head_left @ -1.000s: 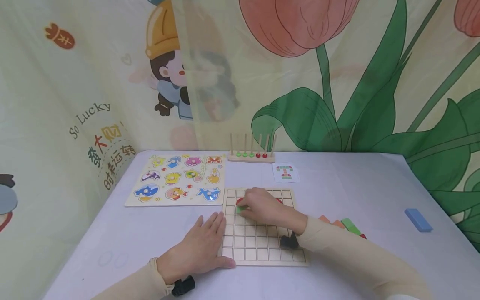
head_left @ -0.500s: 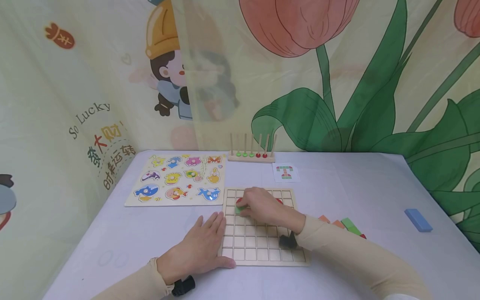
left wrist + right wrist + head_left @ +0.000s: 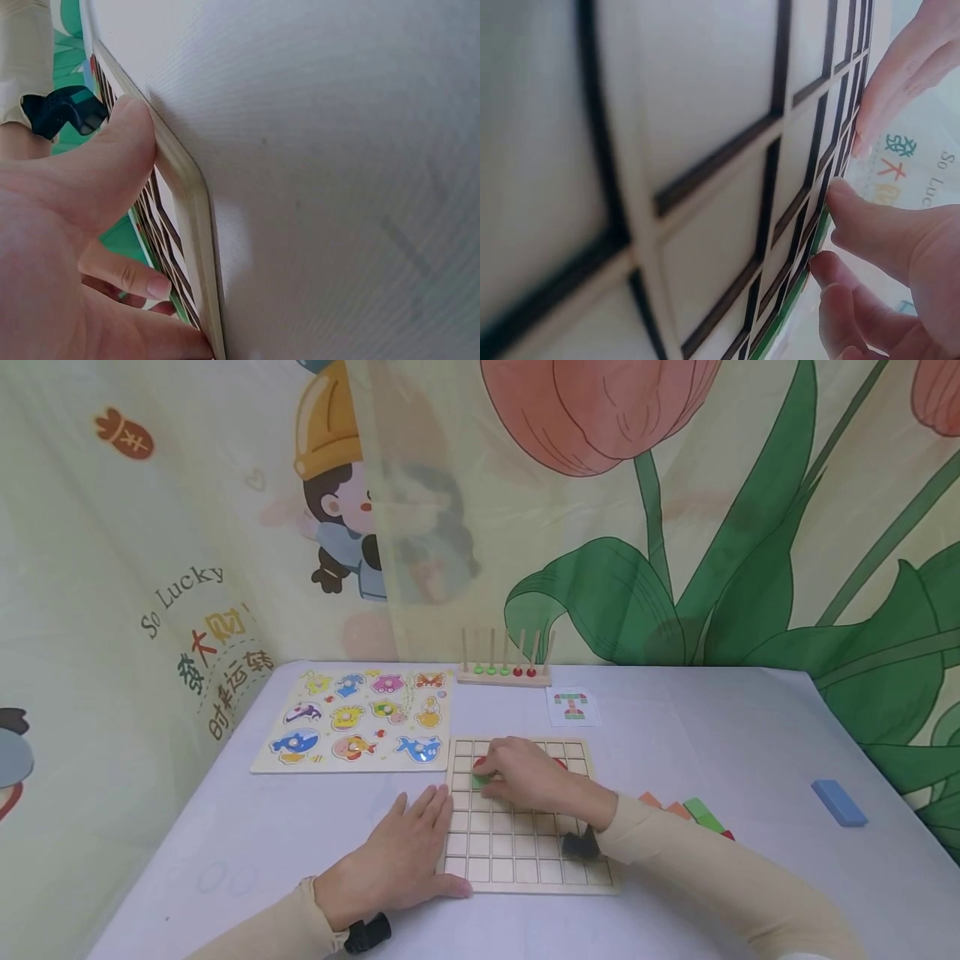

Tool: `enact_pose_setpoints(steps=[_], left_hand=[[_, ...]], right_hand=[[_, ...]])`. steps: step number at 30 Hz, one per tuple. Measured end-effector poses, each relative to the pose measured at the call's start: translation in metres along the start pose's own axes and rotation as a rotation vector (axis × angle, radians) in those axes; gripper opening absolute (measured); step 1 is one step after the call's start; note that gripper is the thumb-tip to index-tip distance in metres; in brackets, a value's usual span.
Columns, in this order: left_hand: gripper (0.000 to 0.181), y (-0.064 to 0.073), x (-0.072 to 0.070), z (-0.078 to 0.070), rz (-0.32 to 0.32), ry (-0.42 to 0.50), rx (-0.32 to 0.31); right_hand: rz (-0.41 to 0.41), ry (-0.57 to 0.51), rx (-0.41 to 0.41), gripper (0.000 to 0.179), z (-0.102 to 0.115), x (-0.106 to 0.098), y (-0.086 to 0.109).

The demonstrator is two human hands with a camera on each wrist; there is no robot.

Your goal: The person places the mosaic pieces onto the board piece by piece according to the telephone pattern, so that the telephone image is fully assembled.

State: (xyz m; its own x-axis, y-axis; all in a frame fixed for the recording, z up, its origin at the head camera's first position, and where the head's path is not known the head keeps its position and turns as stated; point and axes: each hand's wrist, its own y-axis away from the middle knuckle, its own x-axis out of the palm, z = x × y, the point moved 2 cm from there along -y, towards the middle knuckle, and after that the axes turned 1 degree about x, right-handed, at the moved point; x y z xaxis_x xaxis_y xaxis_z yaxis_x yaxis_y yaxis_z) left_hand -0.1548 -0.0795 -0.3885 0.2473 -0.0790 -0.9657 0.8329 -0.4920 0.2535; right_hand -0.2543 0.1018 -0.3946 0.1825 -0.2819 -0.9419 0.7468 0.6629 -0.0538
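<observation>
A wooden grid board [image 3: 501, 843] lies on the white tabletop in front of the person. My right hand [image 3: 528, 772] reaches over its upper left part, thumb and fingertips pinching a green tile [image 3: 480, 782] set among the squares. Just above that tile a red piece [image 3: 478, 762] peeks out, and another red piece [image 3: 560, 763] shows past the knuckles; the hand hides what lies between. My left hand [image 3: 405, 852] rests flat along the board's left side with its fingers extended. In the left wrist view its thumb [image 3: 131, 131] presses on the board's near rim.
An animal knob puzzle [image 3: 390, 758] lies at the back left, beside a pegged bead stand [image 3: 502, 678]. A pattern card [image 3: 573, 706] sits behind the board. Loose orange and green tiles [image 3: 703, 813] are right of it, partly behind the sleeve; a blue block [image 3: 838, 802] is far right.
The head view has shifted very slightly. Both hands stay in the same places, the right one at the green tile.
</observation>
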Motion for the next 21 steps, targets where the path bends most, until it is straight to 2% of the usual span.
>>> enact_pose_setpoints(steps=[7, 15, 19, 21], left_hand=[[0.111, 0.0, 0.001, -0.001, 0.009, 0.011, 0.0], [0.111, 0.0, 0.0, -0.001, 0.006, 0.011, -0.001], [0.111, 0.0, 0.0, -0.001, 0.002, 0.017, -0.002], [0.111, 0.0, 0.0, -0.001, 0.002, 0.025, -0.003]], right_hand=[[0.008, -0.006, 0.036, 0.028, -0.002, -0.007, 0.011], [-0.081, -0.041, 0.068, 0.031, -0.017, -0.027, 0.044], [-0.105, -0.062, 0.133, 0.033, -0.032, -0.034, 0.066], [-0.109, -0.073, 0.194, 0.034, -0.04, -0.036, 0.078]])
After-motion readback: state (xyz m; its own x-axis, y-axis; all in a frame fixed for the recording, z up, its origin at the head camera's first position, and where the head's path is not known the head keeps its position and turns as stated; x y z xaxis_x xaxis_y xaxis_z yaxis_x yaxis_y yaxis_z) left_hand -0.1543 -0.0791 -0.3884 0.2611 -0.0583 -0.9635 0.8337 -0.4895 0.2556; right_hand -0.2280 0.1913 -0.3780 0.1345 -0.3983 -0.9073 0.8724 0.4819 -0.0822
